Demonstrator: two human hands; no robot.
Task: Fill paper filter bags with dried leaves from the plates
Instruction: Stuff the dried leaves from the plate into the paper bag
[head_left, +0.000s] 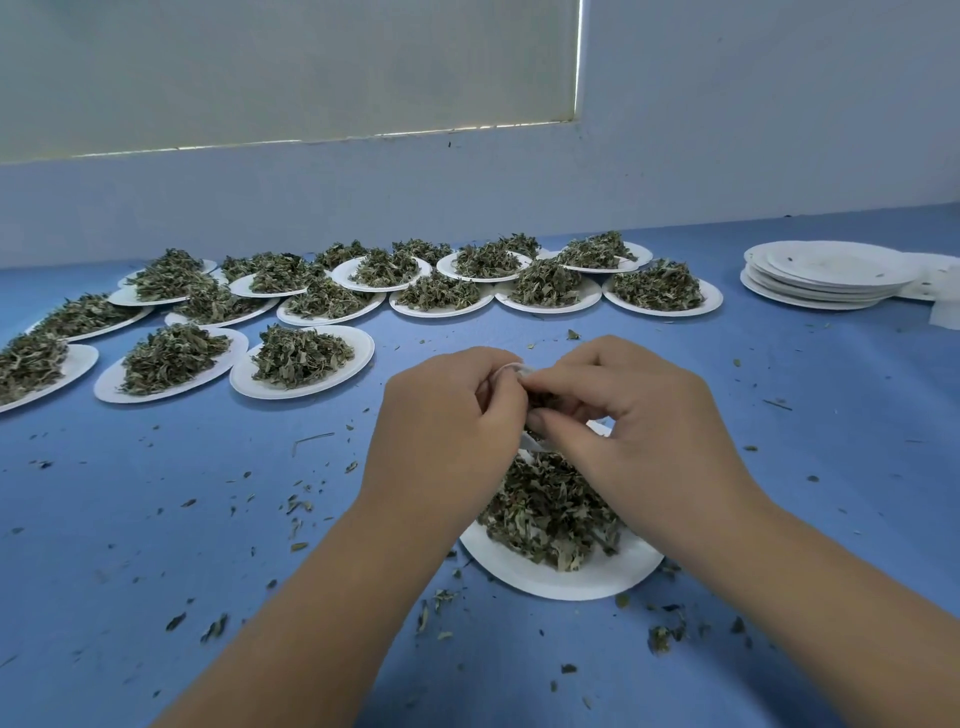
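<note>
A white paper plate (558, 579) heaped with dried green leaves (545, 512) lies on the blue table right in front of me. Above it both hands meet. My left hand (441, 421) grips a small white paper filter bag (511, 370), of which only the top edge and a lower corner show. My right hand (618, 410) has its fingers curled and pinches dried leaves at the bag's mouth. Most of the bag is hidden between the two hands.
Several white plates piled with dried leaves (301, 358) fill the far left and middle of the table. A stack of bare plates (831, 275) sits far right, with white paper (943, 312) beside it. Leaf crumbs are scattered over the blue surface (208, 519).
</note>
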